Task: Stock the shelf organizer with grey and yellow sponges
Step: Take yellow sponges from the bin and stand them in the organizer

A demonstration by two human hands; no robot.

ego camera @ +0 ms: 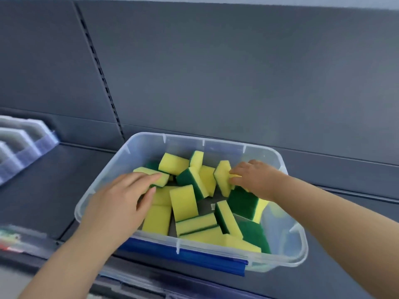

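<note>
Left hand (121, 201) reaching into clear plastic bin (216, 140), fingers lying over top of flat yellow-green sponge (162, 179) near bin's left wall, thumb curling at its side, grasping it. Right hand (252, 180) pinching upright yellow sponge (222, 176) toward back right of bin. Other yellow-green sponges (184, 201) lying jumbled across bin floor. Bin sitting on grey shelf (64, 180); clear shelf organizer (23, 143) standing well apart at far left

The left hand (121, 199) and the right hand (252, 178) are bare, with slim fingers; the one nail that shows clearly, on the left thumb, is short and plain. The left forearm (71, 262) and the right forearm (336, 214) are uncovered to the picture's edge, smooth, narrowing at the wrists.
</note>
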